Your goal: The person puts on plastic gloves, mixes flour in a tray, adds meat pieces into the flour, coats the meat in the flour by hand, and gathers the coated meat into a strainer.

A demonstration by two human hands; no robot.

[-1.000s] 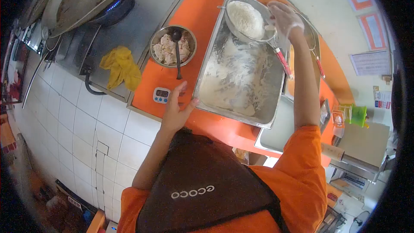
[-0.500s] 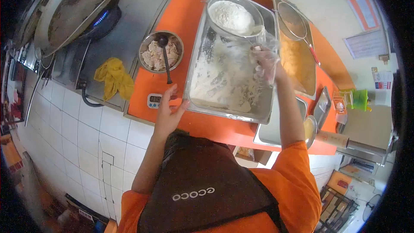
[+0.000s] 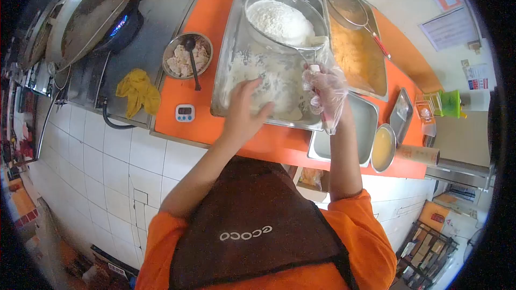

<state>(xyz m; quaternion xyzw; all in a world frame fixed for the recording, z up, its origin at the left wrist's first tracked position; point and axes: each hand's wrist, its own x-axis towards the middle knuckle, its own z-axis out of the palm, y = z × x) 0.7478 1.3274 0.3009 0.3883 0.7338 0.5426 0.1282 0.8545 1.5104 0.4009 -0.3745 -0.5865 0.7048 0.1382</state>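
My right hand, in a clear plastic glove, is closed around the handle of a round sieve. White flour is heaped inside the sieve, which is over the far end of a steel tray. A thin, uneven layer of flour coats the tray's bottom. My bare left hand is over the near left part of this tray, fingers apart and holding nothing. Whether its fingertips touch the flour, I cannot tell.
Left of the tray are a bowl of raw meat pieces with a black spoon, a timer, a yellow cloth and a lit burner. To the right lie orange crumbs, another strainer and a yellow-liquid bowl.
My left hand has moved right and forward, from beside the timer to over the tray. My right hand has come slightly nearer to me, still on the handle. The whole view has shifted a little.
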